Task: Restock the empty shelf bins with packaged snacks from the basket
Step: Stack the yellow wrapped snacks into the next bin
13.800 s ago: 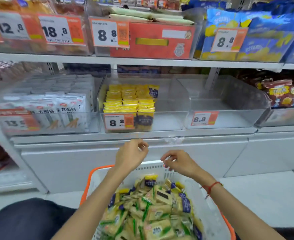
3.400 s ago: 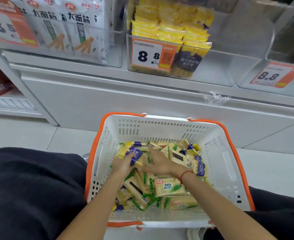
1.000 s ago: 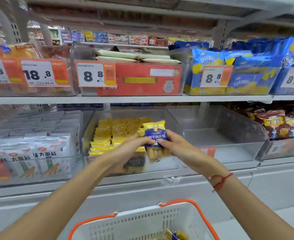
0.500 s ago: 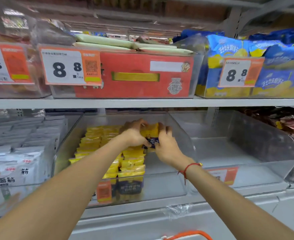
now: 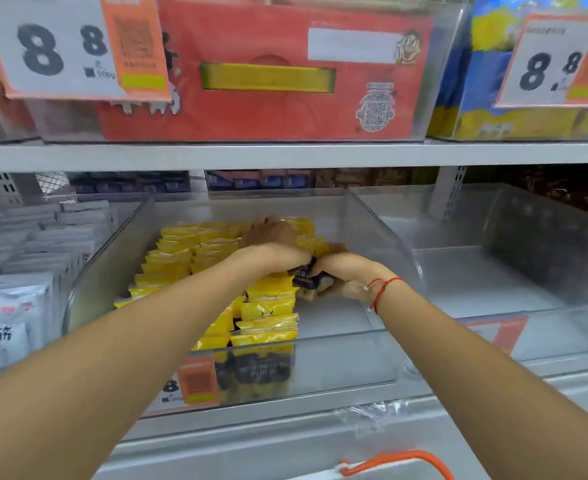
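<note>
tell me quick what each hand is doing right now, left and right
Left hand: fingers curled over the yellow snack packets in the clear plastic bin.
Right hand: gripping a dark blue and yellow snack packet.

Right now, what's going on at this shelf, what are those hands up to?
A person is restocking a clear shelf bin. Both hands are inside it: the left hand and right hand together hold a yellow and dark blue snack pack, setting it beside the rows of yellow packs already filling the bin's left part. The bin's right part is bare, and the neighbouring bin looks empty. The basket's orange rim shows below.
</note>
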